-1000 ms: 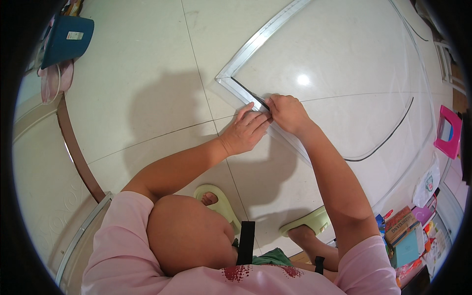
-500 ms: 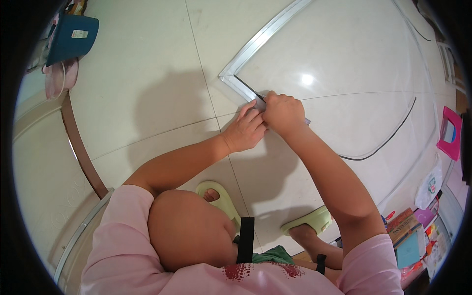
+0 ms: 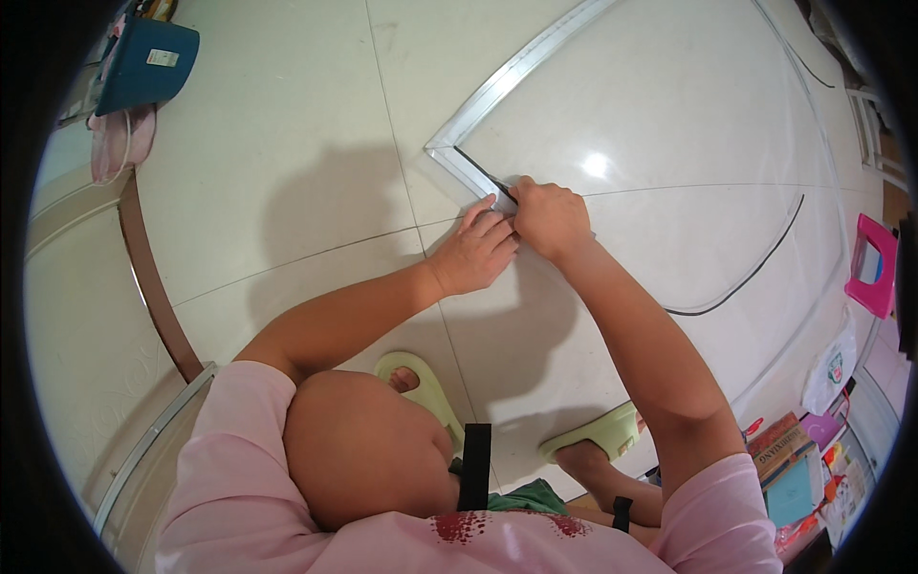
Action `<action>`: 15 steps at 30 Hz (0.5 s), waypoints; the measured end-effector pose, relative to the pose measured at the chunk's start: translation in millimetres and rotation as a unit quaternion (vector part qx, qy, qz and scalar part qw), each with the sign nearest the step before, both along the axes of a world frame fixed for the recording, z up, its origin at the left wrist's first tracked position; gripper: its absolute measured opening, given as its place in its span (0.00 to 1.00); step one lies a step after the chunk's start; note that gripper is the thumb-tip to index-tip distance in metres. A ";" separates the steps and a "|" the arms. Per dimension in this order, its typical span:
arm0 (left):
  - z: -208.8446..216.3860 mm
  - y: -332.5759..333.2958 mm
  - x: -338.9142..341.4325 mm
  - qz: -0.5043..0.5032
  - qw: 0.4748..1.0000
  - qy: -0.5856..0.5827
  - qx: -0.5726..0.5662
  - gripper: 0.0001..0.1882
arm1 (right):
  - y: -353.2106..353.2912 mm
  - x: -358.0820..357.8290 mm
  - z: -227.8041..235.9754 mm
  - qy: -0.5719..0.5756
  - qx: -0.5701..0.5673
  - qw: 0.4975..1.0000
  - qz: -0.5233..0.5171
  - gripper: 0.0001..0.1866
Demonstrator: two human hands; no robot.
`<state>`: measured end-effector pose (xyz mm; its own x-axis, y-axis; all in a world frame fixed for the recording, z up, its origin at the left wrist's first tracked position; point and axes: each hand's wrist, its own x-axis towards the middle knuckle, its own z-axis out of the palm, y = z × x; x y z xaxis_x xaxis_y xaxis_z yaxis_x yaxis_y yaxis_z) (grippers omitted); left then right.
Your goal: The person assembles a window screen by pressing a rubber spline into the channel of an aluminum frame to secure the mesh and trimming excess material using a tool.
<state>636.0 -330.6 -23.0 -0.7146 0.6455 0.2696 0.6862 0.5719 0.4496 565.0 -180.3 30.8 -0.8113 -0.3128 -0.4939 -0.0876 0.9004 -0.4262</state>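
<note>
A silver metal frame (image 3: 505,78) lies on the tiled floor, its nearest corner pointing left. Along the inner edge of its short near side runs a thin black strip (image 3: 475,166), which goes in under my right hand (image 3: 552,218). That hand is a closed fist pressed down on the frame, and the strip meets its fingers. Whether a tool is also inside the fist is hidden. My left hand (image 3: 475,253) rests just left of it, fingers spread and fingertips on the frame's outer edge. A loose curved length of black strip (image 3: 755,273) lies to the right, past my forearm.
Clear sheeting or mesh (image 3: 832,158) seems to stretch to the right. A blue bin (image 3: 148,67) stands at the far left above a pink bag (image 3: 122,143). At right are a pink plastic stool (image 3: 870,266), a white bag (image 3: 830,368) and books (image 3: 782,448). Green slippers (image 3: 598,432) are on my feet.
The right fist has shifted very slightly and the frame end beyond it shows less. My left hand stays in place on the frame. The view has tilted a little.
</note>
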 end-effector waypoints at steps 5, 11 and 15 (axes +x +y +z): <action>3.3 1.7 -2.2 -0.018 0.999 -0.022 -0.028 0.15 | -1.3 -3.4 -4.2 -0.025 0.063 0.997 0.022 0.08; 9.1 0.5 -6.7 -0.010 0.999 -0.030 -0.026 0.25 | 32.4 12.2 -1.2 -0.031 0.025 0.999 -0.029 0.10; 7.3 4.3 -2.6 -0.010 0.999 -0.038 -0.027 0.26 | 29.3 8.1 3.8 -0.045 0.026 0.998 -0.026 0.11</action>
